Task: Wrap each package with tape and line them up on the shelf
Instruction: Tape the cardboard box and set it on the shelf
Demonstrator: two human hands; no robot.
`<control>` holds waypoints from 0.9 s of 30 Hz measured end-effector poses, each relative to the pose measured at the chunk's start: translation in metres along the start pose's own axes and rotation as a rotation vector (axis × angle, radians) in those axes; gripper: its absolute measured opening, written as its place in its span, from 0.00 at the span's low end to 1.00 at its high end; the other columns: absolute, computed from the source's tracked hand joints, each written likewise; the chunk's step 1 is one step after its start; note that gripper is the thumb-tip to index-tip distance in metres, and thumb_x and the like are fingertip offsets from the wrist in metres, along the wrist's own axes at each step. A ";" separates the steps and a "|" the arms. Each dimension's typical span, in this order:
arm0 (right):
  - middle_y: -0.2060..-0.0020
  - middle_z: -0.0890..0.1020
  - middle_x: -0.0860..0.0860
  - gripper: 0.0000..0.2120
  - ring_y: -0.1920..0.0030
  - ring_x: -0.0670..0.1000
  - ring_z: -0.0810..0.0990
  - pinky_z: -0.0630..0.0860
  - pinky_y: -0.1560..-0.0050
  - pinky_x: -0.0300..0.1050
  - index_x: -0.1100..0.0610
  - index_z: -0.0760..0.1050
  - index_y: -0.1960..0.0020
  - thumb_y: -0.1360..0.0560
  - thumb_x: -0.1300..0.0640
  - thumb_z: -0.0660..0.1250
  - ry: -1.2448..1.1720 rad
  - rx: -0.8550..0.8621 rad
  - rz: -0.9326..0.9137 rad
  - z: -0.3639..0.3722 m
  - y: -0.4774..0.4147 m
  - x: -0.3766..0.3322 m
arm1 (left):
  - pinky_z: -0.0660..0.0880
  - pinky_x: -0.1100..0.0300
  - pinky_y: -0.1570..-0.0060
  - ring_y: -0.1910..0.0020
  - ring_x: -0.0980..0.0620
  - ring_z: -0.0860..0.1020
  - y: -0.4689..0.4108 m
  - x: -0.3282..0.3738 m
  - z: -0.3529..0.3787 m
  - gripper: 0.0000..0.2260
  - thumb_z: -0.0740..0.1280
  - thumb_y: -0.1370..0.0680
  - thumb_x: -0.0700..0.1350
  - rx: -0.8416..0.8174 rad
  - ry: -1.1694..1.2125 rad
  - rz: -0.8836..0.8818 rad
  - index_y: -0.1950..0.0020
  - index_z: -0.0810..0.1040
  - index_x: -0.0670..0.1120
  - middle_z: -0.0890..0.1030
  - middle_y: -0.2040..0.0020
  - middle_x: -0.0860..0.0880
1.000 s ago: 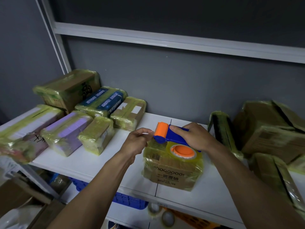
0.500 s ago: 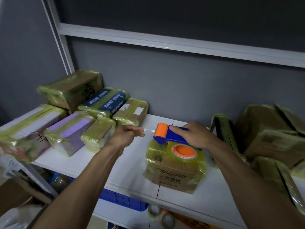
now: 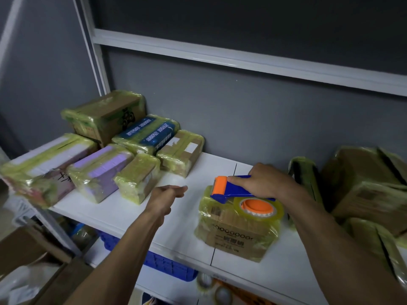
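Observation:
A cardboard package (image 3: 236,235) wrapped in yellowish clear tape sits on the white shelf (image 3: 182,230), right of its middle. On top of it rests a blue tape dispenser (image 3: 233,190) with an orange roller and an orange-cored roll of clear tape (image 3: 258,208). My right hand (image 3: 267,183) grips the dispenser's handle. My left hand (image 3: 166,195) hovers over the shelf left of the package, fingers stretched toward the dispenser, apart from it, with nothing visible in it. Several wrapped packages (image 3: 136,172) lie in rows at the shelf's left end.
Larger tape-covered boxes (image 3: 363,186) crowd the shelf's right end, close to my right forearm. A grey wall backs the shelf and a white rail (image 3: 242,58) runs above. Below are a blue crate (image 3: 169,266), loose tape rolls (image 3: 221,292) and a cardboard box (image 3: 24,249).
My left hand moved left, away from the dispenser's roller, and its fingers went from curled to stretched out. My right hand stayed on the dispenser atop the package.

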State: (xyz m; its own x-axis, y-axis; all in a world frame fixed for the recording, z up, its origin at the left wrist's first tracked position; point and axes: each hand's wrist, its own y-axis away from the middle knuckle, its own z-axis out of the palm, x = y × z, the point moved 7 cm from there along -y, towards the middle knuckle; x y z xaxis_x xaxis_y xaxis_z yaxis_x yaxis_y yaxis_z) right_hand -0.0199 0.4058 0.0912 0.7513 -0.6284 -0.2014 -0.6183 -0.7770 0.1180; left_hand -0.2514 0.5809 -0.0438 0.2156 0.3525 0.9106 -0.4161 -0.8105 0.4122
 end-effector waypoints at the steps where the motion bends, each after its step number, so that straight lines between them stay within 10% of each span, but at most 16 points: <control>1: 0.67 0.75 0.50 0.37 0.65 0.51 0.76 0.67 0.67 0.45 0.52 0.69 0.66 0.36 0.17 0.58 0.009 0.001 -0.003 0.001 -0.001 -0.002 | 0.64 0.58 0.65 0.62 0.52 0.72 0.000 -0.005 0.000 0.11 0.80 0.31 0.52 0.007 0.011 -0.005 0.54 0.86 0.48 0.86 0.56 0.54; 11: 0.65 0.76 0.50 0.42 0.64 0.50 0.75 0.66 0.67 0.44 0.53 0.70 0.64 0.45 0.13 0.55 0.080 0.038 -0.016 0.008 -0.012 -0.013 | 0.65 0.65 0.69 0.76 0.64 0.73 0.003 -0.042 0.016 0.10 0.81 0.29 0.47 0.030 0.043 0.038 0.61 0.81 0.47 0.84 0.66 0.54; 17: 0.62 0.78 0.51 0.36 0.57 0.54 0.77 0.75 0.54 0.49 0.53 0.75 0.62 0.28 0.20 0.53 0.079 0.097 -0.086 0.009 -0.010 -0.013 | 0.69 0.64 0.63 0.64 0.61 0.78 0.002 -0.056 0.030 0.09 0.80 0.29 0.50 -0.013 -0.003 0.012 0.58 0.85 0.46 0.87 0.59 0.53; 27: 0.64 0.79 0.45 0.25 0.63 0.44 0.76 0.69 0.65 0.42 0.51 0.77 0.60 0.23 0.30 0.61 -0.058 0.145 -0.073 0.009 -0.007 -0.010 | 0.77 0.62 0.46 0.48 0.59 0.81 -0.003 -0.043 0.028 0.25 0.81 0.36 0.62 0.024 -0.359 0.144 0.44 0.83 0.54 0.84 0.49 0.60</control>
State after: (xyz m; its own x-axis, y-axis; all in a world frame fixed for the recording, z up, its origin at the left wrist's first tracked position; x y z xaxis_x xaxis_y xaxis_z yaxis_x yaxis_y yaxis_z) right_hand -0.0248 0.4182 0.0840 0.7837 -0.5638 -0.2606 -0.5922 -0.8048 -0.0398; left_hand -0.2345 0.5551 -0.0847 0.4537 0.0513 0.8897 -0.4451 -0.8519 0.2761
